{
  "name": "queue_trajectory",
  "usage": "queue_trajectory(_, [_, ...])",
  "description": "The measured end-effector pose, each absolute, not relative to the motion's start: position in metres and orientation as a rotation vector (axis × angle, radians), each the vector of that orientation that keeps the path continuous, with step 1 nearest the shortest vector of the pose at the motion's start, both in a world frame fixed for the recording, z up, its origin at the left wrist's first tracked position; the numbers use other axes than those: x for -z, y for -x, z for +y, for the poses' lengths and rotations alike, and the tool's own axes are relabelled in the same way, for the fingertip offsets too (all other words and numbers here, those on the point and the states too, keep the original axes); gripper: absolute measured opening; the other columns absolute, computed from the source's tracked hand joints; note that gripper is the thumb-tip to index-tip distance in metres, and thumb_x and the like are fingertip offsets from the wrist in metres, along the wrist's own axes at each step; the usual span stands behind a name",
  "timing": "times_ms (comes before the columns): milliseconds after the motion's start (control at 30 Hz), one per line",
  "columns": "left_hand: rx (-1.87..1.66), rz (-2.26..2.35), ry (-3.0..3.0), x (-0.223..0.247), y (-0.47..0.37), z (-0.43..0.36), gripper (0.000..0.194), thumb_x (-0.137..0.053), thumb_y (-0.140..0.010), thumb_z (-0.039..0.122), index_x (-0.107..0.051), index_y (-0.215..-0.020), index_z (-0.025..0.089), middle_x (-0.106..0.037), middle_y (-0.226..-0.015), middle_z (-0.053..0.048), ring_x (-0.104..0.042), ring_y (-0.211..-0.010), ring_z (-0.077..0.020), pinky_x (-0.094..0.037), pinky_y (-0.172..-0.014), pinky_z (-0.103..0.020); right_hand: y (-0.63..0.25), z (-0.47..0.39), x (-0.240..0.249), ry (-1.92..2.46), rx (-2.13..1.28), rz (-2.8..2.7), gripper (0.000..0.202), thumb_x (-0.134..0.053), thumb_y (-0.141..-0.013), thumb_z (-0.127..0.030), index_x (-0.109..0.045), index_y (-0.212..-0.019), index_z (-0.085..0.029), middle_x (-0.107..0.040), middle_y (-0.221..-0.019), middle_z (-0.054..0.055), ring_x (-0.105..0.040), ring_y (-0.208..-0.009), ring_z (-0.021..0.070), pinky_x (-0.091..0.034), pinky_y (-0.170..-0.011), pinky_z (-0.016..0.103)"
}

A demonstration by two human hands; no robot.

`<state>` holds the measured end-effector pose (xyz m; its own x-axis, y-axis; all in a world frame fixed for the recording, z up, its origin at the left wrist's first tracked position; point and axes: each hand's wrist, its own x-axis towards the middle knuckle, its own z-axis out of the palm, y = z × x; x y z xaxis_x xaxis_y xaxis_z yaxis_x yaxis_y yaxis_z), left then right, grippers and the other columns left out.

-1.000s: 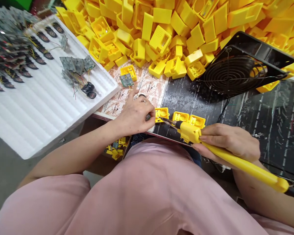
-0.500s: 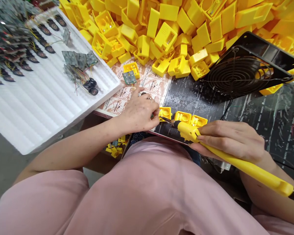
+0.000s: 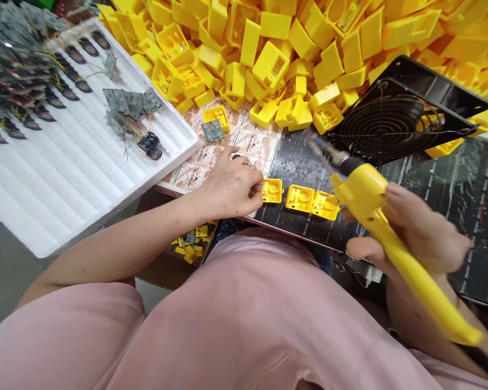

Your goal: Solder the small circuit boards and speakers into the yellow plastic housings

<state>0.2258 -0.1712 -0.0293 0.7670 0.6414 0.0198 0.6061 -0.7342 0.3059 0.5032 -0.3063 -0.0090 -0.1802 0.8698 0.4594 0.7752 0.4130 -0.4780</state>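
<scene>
An open yellow plastic case (image 3: pixel 272 190) lies on the black desk (image 3: pixel 295 157) by the left hand (image 3: pixel 236 184), whose grip is bent inward, its hold hidden; the right hand (image 3: pixel 431 233) grips a yellow plastic soldering tool (image 3: pixel 366 192).

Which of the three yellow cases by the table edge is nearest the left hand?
The leftmost case; the left hand partly hides it, unlike the others.

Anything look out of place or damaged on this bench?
A little: on the white foam tray, a jumbled clump of circuit boards sits apart from the lined-up round black parts. The black work surface is also scuffed and pale-flecked around the yellow cases. Nothing looks clearly broken.
</scene>
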Motion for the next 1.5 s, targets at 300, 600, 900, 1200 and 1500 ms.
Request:
queue_trajectory(300, [-0.150, 0.940, -2.701, 0.032, -0.228, -0.172, 0.018, -0.054, -0.081, 0.025, -0.069, -0.073, 0.020, -0.071, -0.072, -0.005, -0.069, -0.087, -0.0268, -0.038, -0.117, -0.064, -0.477, -0.273, 0.056, 1.353, -0.050, -2.282, 0.038, -0.077, -0.093, -0.040, -0.061, -0.125, -0.026, -0.078, -0.117, 0.008, -0.073, -0.117, 0.0313, -0.053, -0.108, 0.053])
queue_trajectory(600, [-0.437, 0.833, -2.757, 0.041, -0.216, -0.184, 0.050, -0.061, -0.092, 0.035, -0.060, -0.137, 0.013, -0.068, -0.137, -0.018, -0.062, -0.129, -0.0347, -0.040, -0.118, -0.055, -0.484, -0.278, 0.059, 1.334, -0.101, -2.245, 0.041, -0.072, -0.094, -0.020, -0.055, -0.131, -0.025, -0.077, -0.122, 0.008, -0.077, -0.107, 0.0258, -0.050, -0.116, 0.057])
queue_trajectory(900, [-0.640, 0.785, -2.664, 0.039, -0.208, -0.159, 0.047, -0.053, -0.104, 0.054, -0.064, -0.133, 0.018, -0.073, -0.132, -0.010, -0.065, -0.123, -0.0272, -0.039, -0.116, -0.049, -0.472, -0.248, 0.046, 1.371, -0.050, -2.050, 0.050, -0.074, -0.094, -0.019, -0.054, -0.139, -0.031, -0.072, -0.134, 0.009, -0.072, -0.124, 0.0317, -0.063, -0.105, 0.048])
queue_trajectory(1200, [-0.097, 1.116, -2.805, 0.037, -0.203, -0.093, 0.017, -0.061, -0.096, 0.026, -0.068, -0.082, 0.018, -0.075, -0.116, -0.004, -0.050, -0.135, -0.0301, -0.022, -0.126, -0.064, -0.464, -0.224, 0.056, 1.244, -0.191, -2.298, 0.035, -0.066, -0.100, -0.029, -0.056, -0.134, -0.028, -0.075, -0.117, 0.008, -0.076, -0.108, 0.0273, -0.066, -0.090, 0.042])
queue_trajectory(1500, [-0.268, 0.908, -2.441, 0.030, -0.213, -0.111, 0.020, -0.051, -0.096, 0.029, -0.068, -0.095, 0.020, -0.074, -0.090, 0.000, -0.069, -0.092, -0.0191, -0.034, -0.124, -0.054, -0.480, -0.280, 0.015, 1.291, -0.010, -1.942, 0.049, -0.081, -0.090, -0.032, -0.066, -0.137, -0.034, -0.080, -0.086, -0.002, -0.074, -0.064, 0.0173, -0.063, -0.064, 0.028])
